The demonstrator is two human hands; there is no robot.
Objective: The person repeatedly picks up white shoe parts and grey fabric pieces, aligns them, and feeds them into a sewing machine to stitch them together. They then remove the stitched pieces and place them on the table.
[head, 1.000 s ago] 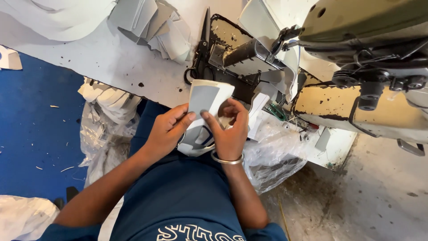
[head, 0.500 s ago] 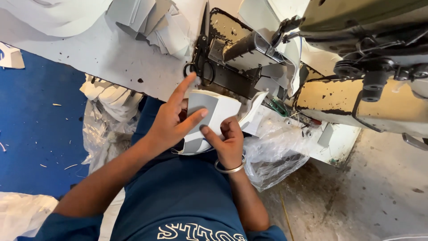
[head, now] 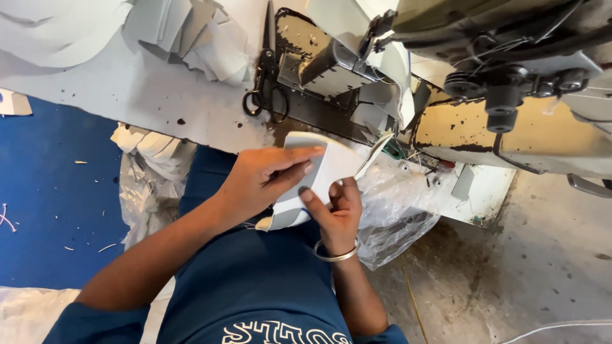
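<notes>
Both hands are on the same grey piece (head: 331, 167), some stiff cut panel of fabric or leather, held just above the lap. The left hand (head: 264, 181) lies flat over it with the fingers spread and pressing down, and the right hand (head: 335, 210) pinches its near edge from below, thumb on top. So the hands are close together, both clamped on that one piece, not touching each other as far as I can see.

Just past the hands is the sewing machine (head: 497, 70), its black bed right beyond the far edge of the piece. Scissors (head: 266, 76) lie on the tabletop (head: 127, 89) ahead of the left hand, and a stack of similar grey cuts (head: 185, 35) sits further out to the left. A clear plastic bag (head: 398, 210) hangs beside the right hand.

My guess at the step: lining up or folding the piece before it goes under the machine. Next move probably needs the far edge slid straight onto the bed while the fold stays tight.
</notes>
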